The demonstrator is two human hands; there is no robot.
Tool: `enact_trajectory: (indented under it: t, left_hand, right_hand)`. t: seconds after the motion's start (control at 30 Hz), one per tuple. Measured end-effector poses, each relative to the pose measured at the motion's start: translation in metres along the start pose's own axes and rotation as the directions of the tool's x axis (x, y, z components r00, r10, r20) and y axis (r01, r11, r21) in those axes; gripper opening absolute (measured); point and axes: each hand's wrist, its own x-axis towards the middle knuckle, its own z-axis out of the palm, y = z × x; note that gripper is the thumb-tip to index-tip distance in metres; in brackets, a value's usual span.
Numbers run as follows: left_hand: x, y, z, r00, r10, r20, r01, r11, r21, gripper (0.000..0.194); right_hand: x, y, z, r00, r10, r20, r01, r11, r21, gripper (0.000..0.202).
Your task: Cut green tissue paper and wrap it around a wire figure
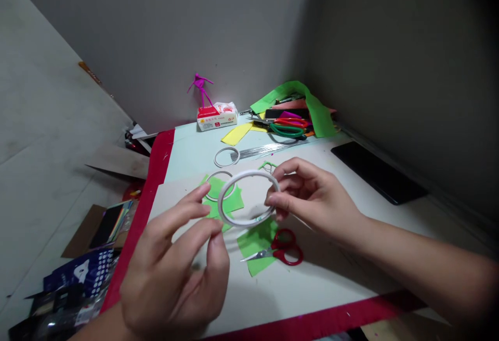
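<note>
A thin roll of white tape (230, 186) is held up above the table, and my right hand (307, 190) pinches its right side between thumb and fingers. My left hand (179, 263) is at the roll's lower left. Its thumb and index fingertip come together while the other fingers stretch out. Whether anything is between those fingertips I cannot make out. Below the roll, red-handled scissors (287, 254) lie partly over a green paper piece (255, 267). More green paper (234, 203) lies behind my left fingertips, with a second thin ring (208, 195) on it.
Another thin ring (215, 160) lies beside a bundle of thin wires (265, 148). At the back are a small box (217, 120) with a pink figure (200, 84), green-handled scissors (287, 131) and coloured strips. A black phone-like slab (378, 172) lies right. Bags (81, 273) are left, below the table.
</note>
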Motion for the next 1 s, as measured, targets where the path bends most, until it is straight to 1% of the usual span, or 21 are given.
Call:
enact_trajectory:
  t: [0.07,0.13,0.17,0.27,0.3,0.33,0.4,0.47,0.57,0.6,0.63,0.67,0.73,0.8,0.83,0.9,0.97,1.0]
  left_hand:
    - [0.001,0.002,-0.002,0.996,0.048,0.076,-0.049,0.998,0.024,0.030]
    - [0.000,0.003,0.001,0.984,0.061,0.166,-0.062,0.998,0.003,0.028]
    - [-0.002,0.003,0.004,0.972,0.073,0.223,-0.070,0.997,-0.022,0.028]
    - [-0.009,0.004,0.015,0.962,0.084,0.260,-0.081,0.996,-0.024,0.033]
    - [-0.010,0.005,0.018,0.963,0.093,0.254,-0.088,0.996,-0.033,0.032]
    - [-0.011,0.006,0.021,0.958,0.090,0.271,-0.081,0.996,-0.043,0.030]
    - [-0.011,0.010,0.025,0.936,0.051,0.349,-0.033,0.998,-0.058,0.022]
    - [-0.010,0.014,0.027,0.891,-0.021,0.453,0.049,0.998,-0.049,0.012]
    - [-0.009,0.020,0.025,0.822,-0.105,0.559,0.155,0.987,-0.043,0.014]
    - [-0.009,0.021,0.024,0.799,-0.132,0.586,0.197,0.979,-0.048,0.015]
    - [-0.009,0.022,0.022,0.774,-0.168,0.610,0.248,0.967,-0.049,0.014]
    - [-0.008,0.022,0.021,0.739,-0.208,0.640,0.309,0.950,-0.047,0.014]
    - [-0.007,0.022,0.018,0.649,-0.280,0.707,0.432,0.901,-0.040,0.013]
    - [-0.004,0.020,0.017,0.564,-0.317,0.762,0.522,0.852,-0.033,0.018]
    - [-0.003,0.019,0.017,0.538,-0.325,0.777,0.550,0.835,-0.032,0.021]
    - [-0.002,0.017,0.018,0.514,-0.334,0.790,0.582,0.812,-0.035,0.027]
    - [-0.002,0.015,0.018,0.486,-0.320,0.813,0.599,0.799,-0.043,0.030]
    - [-0.003,0.014,0.019,0.469,-0.310,0.827,0.603,0.797,-0.043,0.031]
  right_hand:
    - [0.001,0.000,0.000,0.999,-0.022,-0.035,0.021,1.000,-0.018,0.034]
    - [-0.001,0.000,0.001,0.999,-0.033,-0.017,0.032,0.999,-0.036,0.034]
    - [-0.002,0.001,0.003,0.999,-0.034,0.000,0.034,0.998,-0.050,0.033]
    - [-0.008,0.002,0.007,0.998,-0.032,0.050,0.036,0.996,-0.081,0.033]
    - [-0.010,0.003,0.009,0.997,-0.028,0.067,0.034,0.997,-0.075,0.034]
    - [-0.012,0.003,0.011,0.996,-0.024,0.091,0.029,0.998,-0.054,0.036]
    - [-0.015,0.004,0.015,0.989,0.002,0.151,-0.003,1.000,0.011,0.034]
    - [-0.018,0.003,0.019,0.977,0.042,0.210,-0.057,0.996,0.065,0.026]
    - [-0.023,0.001,0.023,0.955,0.107,0.277,-0.139,0.986,0.097,0.014]
    - [-0.025,0.001,0.024,0.952,0.113,0.285,-0.143,0.986,0.085,0.012]
    - [-0.026,0.000,0.025,0.953,0.103,0.285,-0.122,0.991,0.049,0.011]
    - [-0.027,-0.001,0.025,0.958,0.071,0.278,-0.070,0.997,-0.014,0.009]
    - [-0.029,-0.001,0.024,0.965,-0.053,0.258,0.105,0.976,-0.193,0.006]
    - [-0.029,-0.001,0.023,0.948,-0.207,0.243,0.285,0.891,-0.353,0.008]
    - [-0.028,-0.001,0.022,0.936,-0.267,0.230,0.341,0.847,-0.407,0.009]
    - [-0.026,-0.001,0.019,0.925,-0.338,0.176,0.380,0.793,-0.476,0.009]
    - [-0.023,0.001,0.018,0.918,-0.367,0.153,0.392,0.770,-0.503,0.018]
    - [-0.021,0.001,0.017,0.912,-0.371,0.174,0.407,0.763,-0.503,0.022]
